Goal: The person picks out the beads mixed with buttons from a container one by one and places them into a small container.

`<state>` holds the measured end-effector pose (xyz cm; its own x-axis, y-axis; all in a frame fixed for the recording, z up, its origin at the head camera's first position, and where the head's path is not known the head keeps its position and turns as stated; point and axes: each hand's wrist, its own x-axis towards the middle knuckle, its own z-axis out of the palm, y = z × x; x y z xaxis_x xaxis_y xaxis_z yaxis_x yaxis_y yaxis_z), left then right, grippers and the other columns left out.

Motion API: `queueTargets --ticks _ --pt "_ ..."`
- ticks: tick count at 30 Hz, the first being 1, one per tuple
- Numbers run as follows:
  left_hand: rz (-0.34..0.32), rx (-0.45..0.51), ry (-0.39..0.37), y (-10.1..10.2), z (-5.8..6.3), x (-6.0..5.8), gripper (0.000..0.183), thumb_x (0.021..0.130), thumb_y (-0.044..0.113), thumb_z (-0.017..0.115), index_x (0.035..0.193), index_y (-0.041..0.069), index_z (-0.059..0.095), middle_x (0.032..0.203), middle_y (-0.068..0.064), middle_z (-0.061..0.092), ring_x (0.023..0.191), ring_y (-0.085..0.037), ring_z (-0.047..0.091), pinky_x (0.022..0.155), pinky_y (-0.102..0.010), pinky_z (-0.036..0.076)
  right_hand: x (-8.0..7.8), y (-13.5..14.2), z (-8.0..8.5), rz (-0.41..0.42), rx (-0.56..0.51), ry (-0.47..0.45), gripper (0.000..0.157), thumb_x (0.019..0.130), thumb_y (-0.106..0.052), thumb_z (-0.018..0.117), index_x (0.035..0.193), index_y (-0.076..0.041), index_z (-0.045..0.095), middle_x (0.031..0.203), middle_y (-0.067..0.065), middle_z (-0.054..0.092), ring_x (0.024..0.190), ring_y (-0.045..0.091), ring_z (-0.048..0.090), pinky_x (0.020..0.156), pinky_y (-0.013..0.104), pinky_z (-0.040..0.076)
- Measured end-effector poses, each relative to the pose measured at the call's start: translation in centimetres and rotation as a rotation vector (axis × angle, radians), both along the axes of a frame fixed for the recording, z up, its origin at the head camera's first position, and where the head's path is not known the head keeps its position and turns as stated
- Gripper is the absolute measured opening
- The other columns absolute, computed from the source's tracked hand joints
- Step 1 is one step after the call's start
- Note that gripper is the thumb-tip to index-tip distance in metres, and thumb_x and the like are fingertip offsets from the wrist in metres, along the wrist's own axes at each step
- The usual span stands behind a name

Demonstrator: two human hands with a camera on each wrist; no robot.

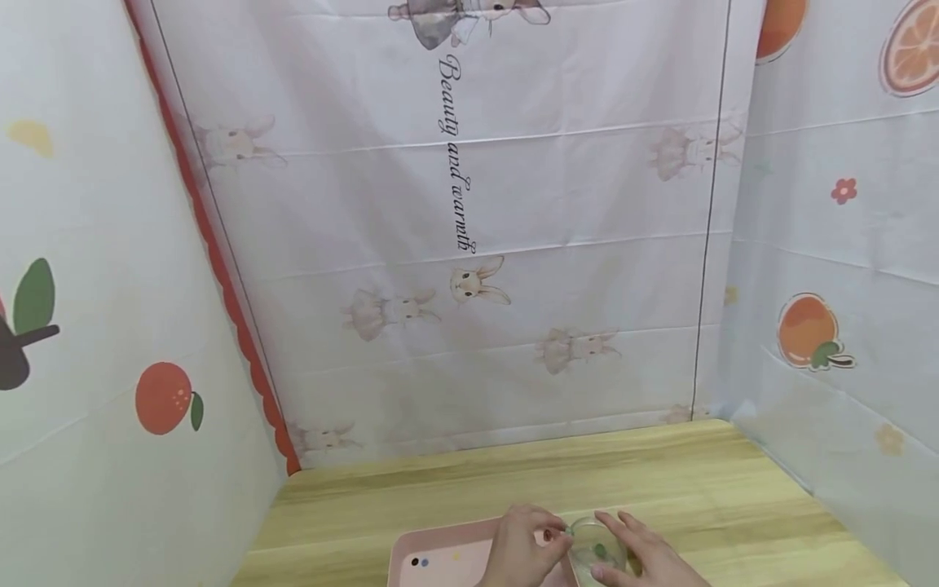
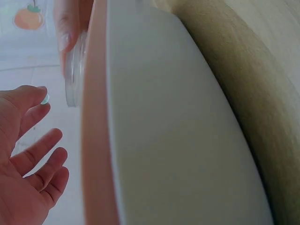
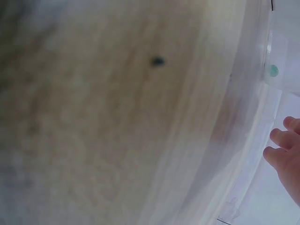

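My left hand (image 1: pixel 522 548) is above the right side of a pink tray (image 1: pixel 434 538). In the left wrist view its thumb and forefinger pinch a small pale green bead (image 2: pixel 45 99), while the other fingers are loosely spread. Just right of the tray is a clear round container (image 1: pixel 587 536) with a green bead (image 1: pixel 600 550) in it. My right hand (image 1: pixel 649 554) holds this container from the right, thumb on the near side and fingers on the far side. The right wrist view catches only some of its fingertips (image 3: pixel 281 140).
Black (image 1: pixel 415 562), blue (image 1: pixel 425 562) and faint yellow beads (image 1: pixel 456 556) lie in the tray. A red bead (image 1: pixel 547 536) shows beside the left fingers. The wood-patterned table (image 1: pixel 352 489) is bounded by printed cloth walls (image 1: pixel 499 383) at the back and sides.
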<state>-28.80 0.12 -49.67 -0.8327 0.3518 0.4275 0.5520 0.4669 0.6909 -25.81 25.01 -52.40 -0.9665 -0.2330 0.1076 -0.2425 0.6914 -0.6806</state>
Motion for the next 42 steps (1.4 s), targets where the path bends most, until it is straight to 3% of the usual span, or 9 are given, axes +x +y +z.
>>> queueTargets --ticks 3,6,9,12,16,27,32,38,42 --pt "0.002 -0.007 0.034 0.1 -0.3 0.0 0.013 0.089 0.028 0.083 0.097 0.019 0.083 0.094 0.014 0.074 0.086 0.009 0.051 0.074 -0.018 0.042 0.0 -0.2 0.0 0.0 0.002 -0.001 0.078 0.095 -0.054 0.07 0.159 -0.017 0.046 0.16 0.038 0.038 0.136 0.072 0.04 0.09 0.086 0.041" --pt "0.024 -0.044 0.028 0.3 -0.4 0.1 0.013 0.089 0.03 0.083 0.097 0.02 0.083 0.101 0.008 0.076 0.09 0.001 0.057 0.074 -0.019 0.045 0.0 -0.3 0.0 0.005 0.005 -0.016 0.079 0.095 -0.055 0.07 0.159 -0.017 0.046 0.16 0.037 0.038 0.137 0.071 0.039 0.091 0.086 0.041" --pt "0.049 -0.104 0.004 0.5 -0.5 0.2 0.012 0.089 0.033 0.083 0.097 0.023 0.084 0.117 -0.002 0.076 0.104 -0.017 0.066 0.079 -0.029 0.056 -0.1 -0.3 0.1 0.014 0.0 -0.041 0.078 0.096 -0.054 0.069 0.16 -0.016 0.045 0.161 0.038 0.037 0.137 0.071 0.038 0.09 0.087 0.04" --pt "0.064 -0.138 -0.02 0.8 -0.6 0.4 0.012 0.089 0.035 0.082 0.096 0.026 0.085 0.128 -0.01 0.073 0.115 -0.033 0.067 0.082 -0.042 0.062 -0.1 -0.2 0.0 0.02 -0.009 -0.069 0.078 0.098 -0.053 0.067 0.161 -0.015 0.043 0.161 0.039 0.036 0.137 0.072 0.038 0.089 0.088 0.038" --pt "0.066 -0.155 -0.045 1.2 -0.9 0.5 0.012 0.087 0.035 0.083 0.096 0.027 0.085 0.132 -0.013 0.072 0.118 -0.038 0.066 0.083 -0.049 0.062 0.1 -0.2 -0.3 0.018 -0.01 -0.099 0.077 0.099 -0.053 0.066 0.161 -0.016 0.042 0.161 0.04 0.034 0.135 0.074 0.037 0.087 0.09 0.038" --pt "0.055 -0.198 -0.041 1.5 -1.2 0.3 0.013 0.088 0.037 0.081 0.095 0.027 0.086 0.127 -0.016 0.074 0.115 -0.038 0.066 0.083 -0.051 0.062 0.1 -0.2 -0.5 0.018 0.003 -0.117 0.076 0.1 -0.053 0.065 0.161 -0.014 0.042 0.159 0.042 0.035 0.133 0.076 0.038 0.086 0.091 0.037" --pt "0.057 -0.197 -0.043 1.0 -1.0 -0.1 0.017 0.091 0.037 0.079 0.099 0.023 0.086 0.124 -0.013 0.075 0.113 -0.035 0.068 0.083 -0.046 0.062 0.0 -0.2 -0.4 0.018 -0.012 -0.134 0.076 0.1 -0.052 0.065 0.162 -0.015 0.04 0.159 0.042 0.034 0.133 0.076 0.037 0.088 0.09 0.037" --pt "0.222 -0.078 -0.037 -0.6 0.2 -0.5 0.007 0.091 0.029 0.079 0.091 0.024 0.083 0.098 0.01 0.076 0.103 -0.019 0.07 0.091 -0.044 0.057 0.0 -0.3 0.1 -0.006 -0.017 -0.127 0.078 0.098 -0.055 0.066 0.162 -0.018 0.042 0.162 0.039 0.034 0.136 0.074 0.037 0.091 0.089 0.038" --pt "0.294 -0.041 -0.019 -1.8 0.6 -0.9 0.008 0.086 0.021 0.079 0.093 0.021 0.083 0.093 0.01 0.076 0.09 -0.013 0.069 0.081 -0.033 0.056 0.1 -0.3 0.5 -0.024 0.004 -0.096 0.078 0.096 -0.056 0.069 0.161 -0.02 0.045 0.162 0.037 0.034 0.136 0.072 0.039 0.091 0.087 0.039"
